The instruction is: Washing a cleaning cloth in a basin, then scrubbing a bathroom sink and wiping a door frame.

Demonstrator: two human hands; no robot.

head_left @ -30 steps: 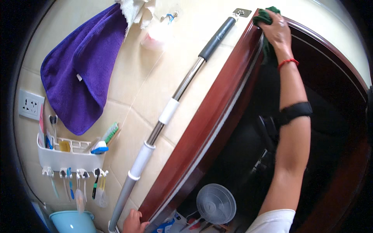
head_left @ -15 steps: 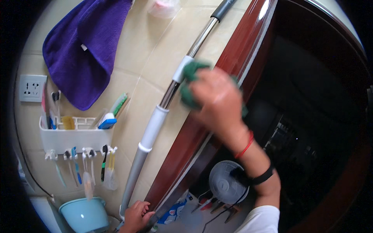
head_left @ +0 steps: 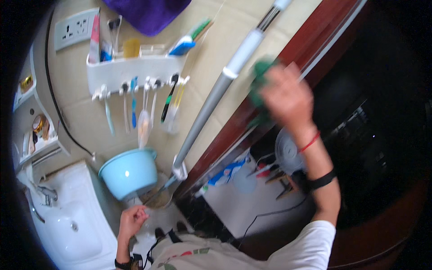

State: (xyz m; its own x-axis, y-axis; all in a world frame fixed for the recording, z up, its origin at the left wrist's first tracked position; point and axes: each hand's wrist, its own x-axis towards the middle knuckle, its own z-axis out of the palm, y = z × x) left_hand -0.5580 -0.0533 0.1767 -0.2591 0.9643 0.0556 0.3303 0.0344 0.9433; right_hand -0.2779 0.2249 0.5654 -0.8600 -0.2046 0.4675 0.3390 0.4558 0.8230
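Observation:
My right hand (head_left: 288, 99) is closed round a green cloth (head_left: 262, 90) and presses it at the dark red door frame (head_left: 234, 128); both are blurred by motion. A red string and a black band circle that wrist. Low in the picture my left hand (head_left: 133, 219) hangs between the washbasin and the doorway, its fingers curled in with nothing visible in them. Left of the cloth, a grey and white telescopic pole (head_left: 204, 110) leans along the tiled wall.
A white toothbrush rack (head_left: 135, 74) is on the wall under a purple towel (head_left: 150, 13) and beside a socket (head_left: 74, 29). Below are a light blue bucket (head_left: 128, 173) and a white washbasin (head_left: 74, 238). A fan (head_left: 288, 150) stands beyond the doorway, a cable on the floor.
The view has tilted down, bringing the washbasin and floor into sight. My right hand has slid the cloth lower along the door frame. My left hand has come away from the frame's lower end.

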